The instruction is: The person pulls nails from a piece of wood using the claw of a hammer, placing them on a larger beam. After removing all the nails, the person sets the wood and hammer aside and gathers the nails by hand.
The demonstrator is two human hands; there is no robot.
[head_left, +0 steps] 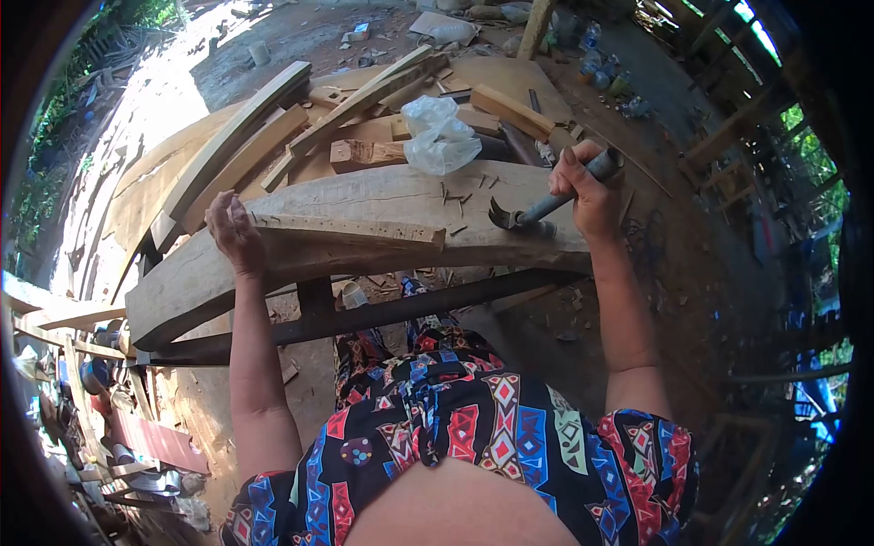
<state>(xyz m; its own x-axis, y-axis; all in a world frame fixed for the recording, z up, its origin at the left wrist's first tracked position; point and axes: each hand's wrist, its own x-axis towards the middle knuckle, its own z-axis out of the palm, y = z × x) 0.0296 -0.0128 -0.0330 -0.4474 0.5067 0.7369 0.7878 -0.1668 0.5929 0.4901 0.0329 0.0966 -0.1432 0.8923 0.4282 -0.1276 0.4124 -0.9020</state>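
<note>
My right hand is closed around the grey handle of a claw hammer, its head low over the thick wooden slab. Fingers of my left hand wrap around the left end of a narrow wooden strip, which lies along the slab's near edge. Small nail tips or holes dot the strip's top. Several loose nails are scattered on the slab between the strip and the hammer. Just behind them, a crumpled clear plastic bag rests at the slab's far edge.
Long wooden beams and cut blocks lie on a board beyond the slab. A dark metal frame bar runs beneath it, near my legs. Plastic bottles and debris sit on the dirt floor; scrap wood is piled lower left.
</note>
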